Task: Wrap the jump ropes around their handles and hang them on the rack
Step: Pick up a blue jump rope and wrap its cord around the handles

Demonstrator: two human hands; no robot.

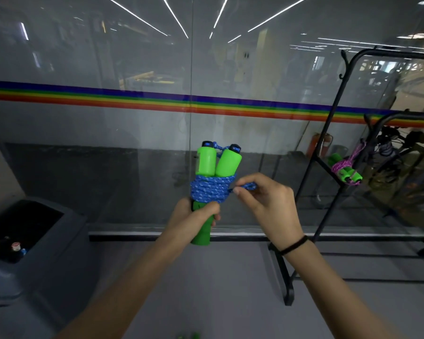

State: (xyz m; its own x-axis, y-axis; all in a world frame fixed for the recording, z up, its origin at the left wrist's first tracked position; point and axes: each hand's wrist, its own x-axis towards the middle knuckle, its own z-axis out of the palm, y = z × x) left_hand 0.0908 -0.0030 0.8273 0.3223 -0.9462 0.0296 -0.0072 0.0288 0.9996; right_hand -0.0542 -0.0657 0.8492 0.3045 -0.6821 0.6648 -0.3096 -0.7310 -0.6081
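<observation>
Two green jump-rope handles stand upright side by side in front of me, their blue caps on top. A blue patterned rope is coiled in several turns around their middle. My left hand grips the lower part of the handles below the coil. My right hand pinches a short loop of the blue rope at the coil's right side. A black metal rack stands to the right. A pink rope wound on green handles hangs on it.
A glass wall with a rainbow stripe runs behind everything. A grey bin with a bottle inside sits on the floor at the left. Green objects peek in at the bottom edge. Dark items hang further right on the rack.
</observation>
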